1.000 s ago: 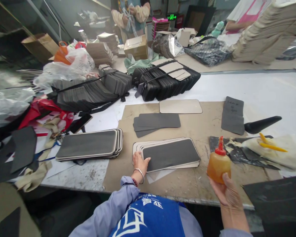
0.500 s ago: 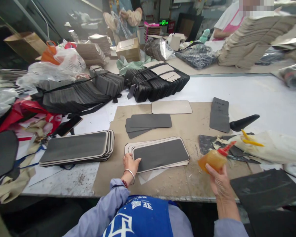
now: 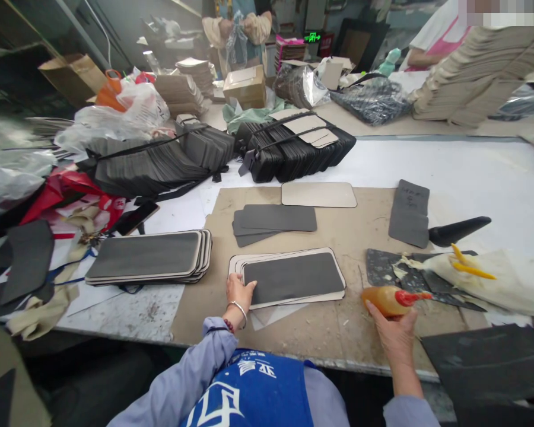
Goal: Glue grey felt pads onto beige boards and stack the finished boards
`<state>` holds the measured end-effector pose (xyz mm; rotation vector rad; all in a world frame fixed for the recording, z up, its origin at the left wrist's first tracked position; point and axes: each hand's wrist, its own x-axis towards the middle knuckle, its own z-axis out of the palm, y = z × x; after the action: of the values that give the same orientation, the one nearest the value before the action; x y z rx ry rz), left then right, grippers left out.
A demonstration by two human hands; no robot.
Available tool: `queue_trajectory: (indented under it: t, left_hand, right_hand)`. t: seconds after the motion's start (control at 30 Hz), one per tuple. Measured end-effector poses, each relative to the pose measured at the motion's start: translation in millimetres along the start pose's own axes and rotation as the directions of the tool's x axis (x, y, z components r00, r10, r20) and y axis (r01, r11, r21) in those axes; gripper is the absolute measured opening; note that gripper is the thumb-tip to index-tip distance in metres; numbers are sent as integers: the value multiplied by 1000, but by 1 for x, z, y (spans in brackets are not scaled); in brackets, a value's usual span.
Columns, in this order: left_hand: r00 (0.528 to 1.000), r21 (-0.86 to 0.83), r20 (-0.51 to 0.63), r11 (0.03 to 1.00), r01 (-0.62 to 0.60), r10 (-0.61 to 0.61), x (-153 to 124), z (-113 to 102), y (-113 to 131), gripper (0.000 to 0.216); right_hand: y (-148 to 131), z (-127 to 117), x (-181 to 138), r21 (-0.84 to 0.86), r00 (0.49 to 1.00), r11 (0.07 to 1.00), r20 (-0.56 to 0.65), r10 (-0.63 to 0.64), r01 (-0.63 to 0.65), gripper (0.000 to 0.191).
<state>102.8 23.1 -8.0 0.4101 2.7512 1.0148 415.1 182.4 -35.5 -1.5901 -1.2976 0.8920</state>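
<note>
My left hand (image 3: 240,294) grips the left end of a small fanned stack of pale panels with rounded corners. Its thumb rests at the edge of the dark grey sheet (image 3: 296,276) lying on the top panel, which has a pale border. To the right, my right hand (image 3: 396,335) is wrapped around a squeeze bottle (image 3: 382,299) of amber liquid with a red nozzle. The bottle lies nearly level just over the board, nozzle toward the right. Loose dark grey pieces (image 3: 278,218) and a pale panel (image 3: 319,194) are behind the stack.
A neat stack of grey-topped panels (image 3: 145,258) lies at left. Behind are strapped black bundles (image 3: 300,148). A black-handled tool (image 3: 460,231), glue-stained dark scraps (image 3: 382,270) and a pale cloth bag (image 3: 502,279) sit at right. Co-workers stand across the table.
My right hand has tipped the bottle from slanting upward to nearly level and lowered it slightly. My left hand stays at the stack. The whole view has shifted a little.
</note>
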Motion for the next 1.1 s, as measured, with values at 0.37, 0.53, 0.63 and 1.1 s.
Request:
queue_trajectory:
  t: [0.37, 0.53, 0.63, 1.1]
  left_hand:
    - [999, -37, 13, 999, -38, 38, -7, -1, -3, 32]
    - [1000, -81, -17, 996, -23, 21, -10, -1, 1, 30]
    - [999, -126, -31, 992, 15, -20, -10, -3, 1, 31]
    - [992, -319, 36, 939, 127, -122, -11, -29, -47, 14]
  right_hand:
    - [-64, 60, -42, -297, 906, 880, 324, -272, 371, 51]
    - [-57, 93, -3, -382, 907, 839, 319, -274, 388, 52]
    - [-55, 86, 3, -397, 895, 824, 359, -267, 405, 43]
    - [-69, 86, -40, -408, 928, 869, 349, -134, 279, 36]
